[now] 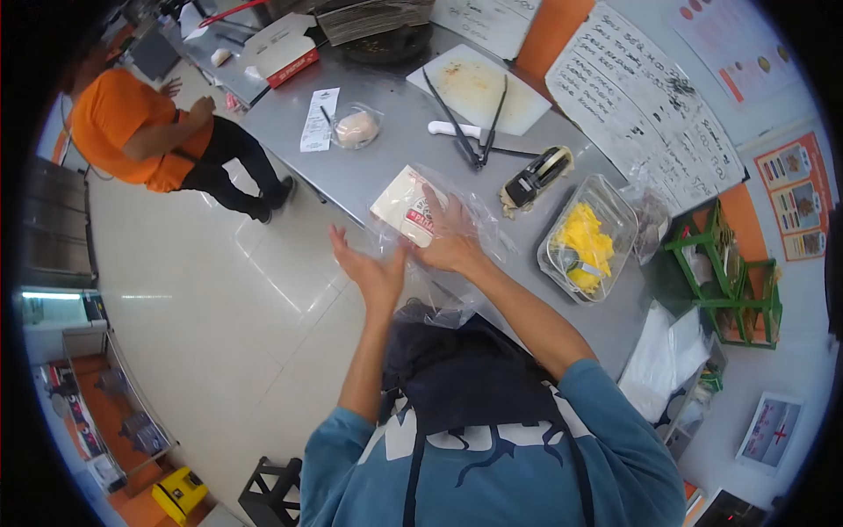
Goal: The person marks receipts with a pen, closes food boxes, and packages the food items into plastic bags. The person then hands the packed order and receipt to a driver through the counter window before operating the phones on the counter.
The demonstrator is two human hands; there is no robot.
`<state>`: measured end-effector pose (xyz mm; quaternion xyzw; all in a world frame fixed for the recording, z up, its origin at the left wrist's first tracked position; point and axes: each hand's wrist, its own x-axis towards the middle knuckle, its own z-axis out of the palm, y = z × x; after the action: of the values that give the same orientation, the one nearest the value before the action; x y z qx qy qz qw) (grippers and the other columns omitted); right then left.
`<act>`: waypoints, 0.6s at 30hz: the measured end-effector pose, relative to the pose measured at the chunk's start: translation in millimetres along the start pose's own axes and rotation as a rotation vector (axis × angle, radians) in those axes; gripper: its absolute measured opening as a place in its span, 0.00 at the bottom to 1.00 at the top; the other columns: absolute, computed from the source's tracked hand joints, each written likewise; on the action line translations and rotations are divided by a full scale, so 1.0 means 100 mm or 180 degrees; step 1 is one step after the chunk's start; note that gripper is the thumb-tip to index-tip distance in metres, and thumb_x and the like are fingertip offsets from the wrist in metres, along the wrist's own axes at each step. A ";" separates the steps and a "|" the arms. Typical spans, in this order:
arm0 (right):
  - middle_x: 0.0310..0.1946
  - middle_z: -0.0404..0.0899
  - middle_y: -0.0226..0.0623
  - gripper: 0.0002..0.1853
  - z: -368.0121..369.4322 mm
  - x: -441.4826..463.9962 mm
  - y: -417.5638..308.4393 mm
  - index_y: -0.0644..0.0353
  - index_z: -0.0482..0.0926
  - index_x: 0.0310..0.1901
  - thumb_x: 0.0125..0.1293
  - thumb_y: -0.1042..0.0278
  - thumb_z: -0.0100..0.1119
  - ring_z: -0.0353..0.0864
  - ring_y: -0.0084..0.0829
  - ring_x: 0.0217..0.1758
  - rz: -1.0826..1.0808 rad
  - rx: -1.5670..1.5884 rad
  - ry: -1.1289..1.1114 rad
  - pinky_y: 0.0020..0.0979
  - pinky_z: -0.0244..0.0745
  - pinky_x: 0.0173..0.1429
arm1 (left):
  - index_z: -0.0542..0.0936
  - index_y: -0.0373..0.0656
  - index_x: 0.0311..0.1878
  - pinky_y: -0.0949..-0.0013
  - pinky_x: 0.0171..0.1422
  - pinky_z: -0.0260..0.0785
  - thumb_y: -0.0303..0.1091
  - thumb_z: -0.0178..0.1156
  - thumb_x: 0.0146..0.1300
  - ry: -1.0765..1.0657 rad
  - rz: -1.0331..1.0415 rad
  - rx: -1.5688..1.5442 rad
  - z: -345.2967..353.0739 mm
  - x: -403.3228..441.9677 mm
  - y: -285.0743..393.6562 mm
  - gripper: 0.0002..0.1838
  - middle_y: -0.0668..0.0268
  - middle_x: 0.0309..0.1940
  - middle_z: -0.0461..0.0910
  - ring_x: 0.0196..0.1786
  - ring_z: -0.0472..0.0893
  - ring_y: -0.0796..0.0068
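Observation:
A small cream box (406, 204) with red and dark print sits inside a clear plastic bag (479, 220) at the front edge of the steel counter. My right hand (450, 230) grips the box, fingers lying across its printed face, with bag film around them. Close beside it, my left hand (373, 270) is open, its fingers stretched out and its thumb near the lower part of the bag. Whether that thumb pinches any film is hard to make out. Loose film hangs below the box toward my apron.
On the counter (281, 132) are a receipt (319, 120), a clear container with a pale round item (356, 129), black tongs (474, 132), a white-handled knife (455, 130), a cutting board (483, 83), a tape dispenser (537, 176) and a tub of yellow food (584, 241). A person in orange (140, 127) stands left.

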<state>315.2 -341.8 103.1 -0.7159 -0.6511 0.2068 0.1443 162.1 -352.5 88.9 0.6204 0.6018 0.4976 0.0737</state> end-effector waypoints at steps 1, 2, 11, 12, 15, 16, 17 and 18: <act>0.64 0.58 0.61 0.57 0.06 0.02 0.00 0.49 0.46 0.76 0.49 0.40 0.67 0.59 0.59 0.68 0.0017 -0.0224 -0.0035 0.54 0.57 0.69 | 0.62 0.34 0.66 0.63 0.53 0.69 0.37 0.69 0.54 -0.0425 -0.0349 -0.0279 -0.02 0.17 -0.05 0.39 0.44 0.53 0.71 0.53 0.74 0.60; 0.64 0.58 0.60 0.57 0.12 0.05 -0.02 0.49 0.46 0.76 0.48 0.40 0.68 0.59 0.58 0.69 0.0028 -0.0447 -0.0068 0.54 0.57 0.69 | 0.67 0.35 0.63 0.65 0.48 0.70 0.35 0.68 0.55 -0.0844 -0.0697 -0.0564 -0.07 0.33 -0.11 0.34 0.48 0.46 0.75 0.47 0.76 0.63; 0.56 0.66 0.53 0.63 0.03 0.25 -0.03 0.46 0.46 0.76 0.39 0.44 0.72 0.66 0.52 0.61 0.0140 -0.0973 -0.0686 0.55 0.61 0.59 | 0.76 0.37 0.49 0.72 0.33 0.65 0.26 0.57 0.59 -0.1441 -0.1237 -0.0861 -0.45 1.54 0.14 0.14 0.66 0.21 0.76 0.24 0.73 0.76; 0.56 0.66 0.53 0.64 -0.04 0.25 -0.04 0.46 0.46 0.77 0.37 0.46 0.73 0.65 0.52 0.61 0.0146 -0.1015 -0.0779 0.56 0.61 0.59 | 0.75 0.37 0.50 0.72 0.33 0.66 0.26 0.56 0.59 -0.1589 -0.1147 -0.0692 -0.45 1.61 0.16 0.15 0.65 0.21 0.78 0.24 0.74 0.76; 0.56 0.66 0.54 0.65 -0.12 0.24 0.00 0.46 0.45 0.77 0.37 0.45 0.73 0.66 0.53 0.60 -0.0073 -0.1153 -0.0897 0.59 0.59 0.62 | 0.73 0.37 0.55 0.71 0.37 0.68 0.25 0.53 0.59 -0.2334 -0.1114 -0.0499 -0.41 1.68 0.31 0.19 0.59 0.26 0.83 0.27 0.77 0.74; 0.58 0.65 0.55 0.64 -0.07 0.27 0.06 0.46 0.45 0.77 0.37 0.46 0.73 0.64 0.53 0.62 -0.0004 -0.1089 -0.0859 0.61 0.56 0.64 | 0.72 0.37 0.57 0.72 0.35 0.67 0.25 0.53 0.59 -0.2246 -0.1074 -0.0729 -0.42 1.70 0.35 0.20 0.60 0.26 0.84 0.25 0.75 0.77; 0.60 0.63 0.55 0.63 0.03 0.29 0.13 0.46 0.46 0.77 0.38 0.46 0.73 0.63 0.53 0.63 0.0063 -0.1014 -0.0822 0.62 0.54 0.66 | 0.71 0.37 0.59 0.74 0.33 0.65 0.24 0.53 0.60 -0.2158 -0.1028 -0.0948 -0.45 1.71 0.40 0.21 0.61 0.26 0.84 0.24 0.74 0.80; 0.62 0.62 0.56 0.63 0.04 0.31 0.12 0.46 0.46 0.77 0.39 0.47 0.73 0.62 0.54 0.65 0.0128 -0.0932 -0.0787 0.64 0.51 0.68 | 0.70 0.37 0.61 0.75 0.31 0.64 0.24 0.52 0.61 -0.2071 -0.0979 -0.1158 -0.48 1.71 0.42 0.22 0.62 0.27 0.84 0.22 0.72 0.83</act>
<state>325.9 -313.0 90.3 -0.7113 -0.6725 0.1991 -0.0466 119.4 -247.6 232.3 0.6250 0.5350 0.3568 0.4425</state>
